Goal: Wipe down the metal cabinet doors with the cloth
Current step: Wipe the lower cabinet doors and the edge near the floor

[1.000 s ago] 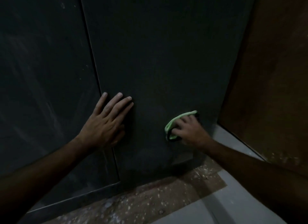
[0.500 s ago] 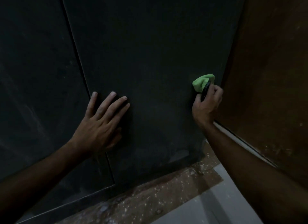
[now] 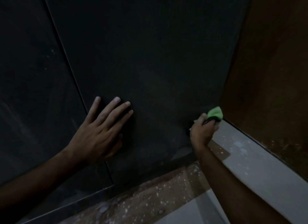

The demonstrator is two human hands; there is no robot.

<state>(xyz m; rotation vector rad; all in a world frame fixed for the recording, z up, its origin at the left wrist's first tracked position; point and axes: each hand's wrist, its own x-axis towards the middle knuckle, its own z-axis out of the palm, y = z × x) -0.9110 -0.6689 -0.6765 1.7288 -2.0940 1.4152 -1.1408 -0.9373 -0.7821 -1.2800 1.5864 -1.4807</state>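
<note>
At the bottom of the frame lies a speckled floor strip. My left hand lies flat, fingers spread straight, on the right cabinet door at lower centre, beside the seam with the left cabinet door. My right hand grips the green cloth at that door's lower right edge, by the brown panel.

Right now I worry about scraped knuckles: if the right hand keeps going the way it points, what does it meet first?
Probably the brown wall: the right hand with the cloth is nearly in the corner, though depth is unclear.
</note>
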